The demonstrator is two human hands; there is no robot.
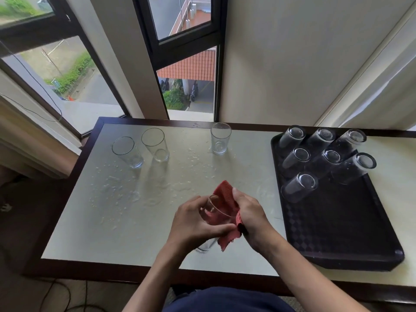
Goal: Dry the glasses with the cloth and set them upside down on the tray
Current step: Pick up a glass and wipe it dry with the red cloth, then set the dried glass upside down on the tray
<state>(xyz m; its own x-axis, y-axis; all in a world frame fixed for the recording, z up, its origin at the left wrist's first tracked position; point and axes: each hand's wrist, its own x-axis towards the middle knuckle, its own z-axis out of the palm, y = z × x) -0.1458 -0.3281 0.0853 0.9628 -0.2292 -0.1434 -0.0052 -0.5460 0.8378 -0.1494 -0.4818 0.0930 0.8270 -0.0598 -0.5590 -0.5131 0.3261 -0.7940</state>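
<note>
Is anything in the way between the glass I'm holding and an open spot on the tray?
Nothing visible does. No object sits on the table between the held glass and the tray, whose near half is free; seven upturned glasses fill its far half.

This looks like an upper-floor room in a larger building, closer to a hotel or office service corner than a home kitchen, though which one cannot be told. Beyond the far edge of the surface (157, 239), dark-framed windows (189, 52) look down on an orange tiled roof (191, 66), a road (99, 91) and hedges (74, 73). Behind the surface's right half is a plain cream wall (281, 64). On its right end, a black serving tray (349, 233) carries seven identical upturned glasses (299, 188).
</note>
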